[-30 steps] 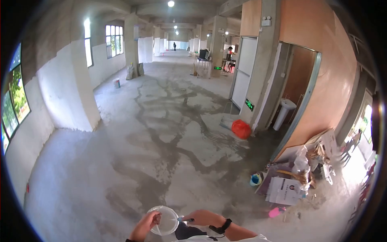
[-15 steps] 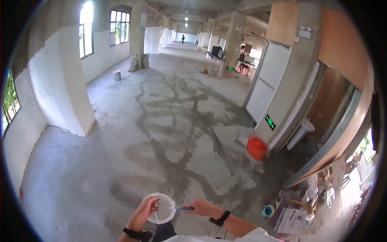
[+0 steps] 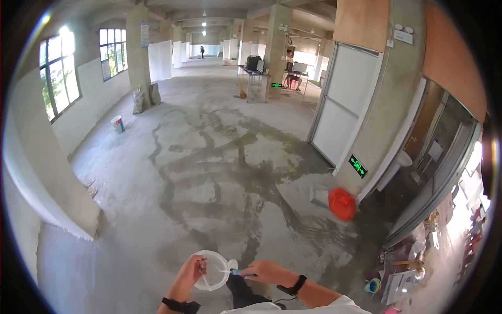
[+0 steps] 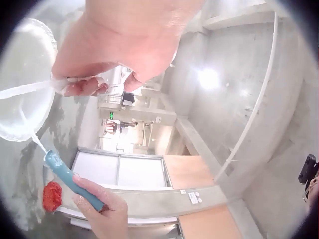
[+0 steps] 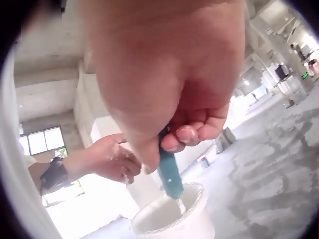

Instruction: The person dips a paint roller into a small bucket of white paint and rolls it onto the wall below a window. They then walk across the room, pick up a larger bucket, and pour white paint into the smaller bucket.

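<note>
- Bottom centre of the head view, leftmost: the left hand (image 3: 191, 272), fingers curled around the bucket's white handle strip (image 4: 25, 90). The strip looks thin and bendable; whitish smears on the fingers suggest a slick hold, so a full wrap at its middle should serve best.
- Just right of and below that hand: the white bucket (image 5: 197, 226), its mouth facing up in the head view. It looks like light, slightly flexible plastic, though its contents would set the weight. The strip or the rim seems the place to grasp; what bears its base is out of sight.
- At the bucket's right edge: the blue-handled tool (image 5: 170, 175), its pale stem reaching into the mouth. The grip looks stiff and light, perhaps slippery where smeared; best held well back from the stem.
- Farther right: the right hand (image 3: 265, 272), fingers and thumb closed around that blue grip, beside the bucket.
</note>
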{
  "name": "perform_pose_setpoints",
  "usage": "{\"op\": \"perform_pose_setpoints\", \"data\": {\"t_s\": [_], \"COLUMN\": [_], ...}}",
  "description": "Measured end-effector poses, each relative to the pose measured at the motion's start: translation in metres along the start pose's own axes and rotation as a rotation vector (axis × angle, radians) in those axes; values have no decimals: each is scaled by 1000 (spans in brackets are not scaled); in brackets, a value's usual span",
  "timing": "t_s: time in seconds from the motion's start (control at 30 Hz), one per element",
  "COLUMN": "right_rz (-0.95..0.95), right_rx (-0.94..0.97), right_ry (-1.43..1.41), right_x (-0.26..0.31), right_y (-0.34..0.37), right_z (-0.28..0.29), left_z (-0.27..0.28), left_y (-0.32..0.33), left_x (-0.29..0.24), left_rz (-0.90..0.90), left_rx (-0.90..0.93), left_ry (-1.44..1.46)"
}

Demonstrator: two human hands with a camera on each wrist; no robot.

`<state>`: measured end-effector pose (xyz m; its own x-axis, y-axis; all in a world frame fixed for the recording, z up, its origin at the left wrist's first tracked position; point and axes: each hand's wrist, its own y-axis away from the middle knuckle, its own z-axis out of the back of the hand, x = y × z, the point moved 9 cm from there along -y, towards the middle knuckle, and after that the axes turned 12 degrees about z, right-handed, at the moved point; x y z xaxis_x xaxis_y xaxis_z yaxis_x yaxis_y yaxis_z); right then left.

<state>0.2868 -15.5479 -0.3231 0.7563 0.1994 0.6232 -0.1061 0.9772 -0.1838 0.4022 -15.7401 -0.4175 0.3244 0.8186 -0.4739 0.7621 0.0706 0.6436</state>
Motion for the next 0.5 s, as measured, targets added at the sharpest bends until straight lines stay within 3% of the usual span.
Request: {"op": "perform_pose_setpoints", "data": {"t_s": [0.13, 0.2, 0.5], "right_rz": [76, 93, 191], "right_rx": [-30, -52, 11], "right_ry": [-36, -76, 21], "right_x": [-123, -160, -350], "right_y": [-107, -154, -419], "right_z": [39, 63, 221], "left_z": [25, 35, 56], "left_y": [-98, -128, -280], "left_x": [-121, -172, -481], "left_rz": [-16, 46, -87], "left_rx": [-15, 5, 71], "left_ry": [-19, -40, -43]}}
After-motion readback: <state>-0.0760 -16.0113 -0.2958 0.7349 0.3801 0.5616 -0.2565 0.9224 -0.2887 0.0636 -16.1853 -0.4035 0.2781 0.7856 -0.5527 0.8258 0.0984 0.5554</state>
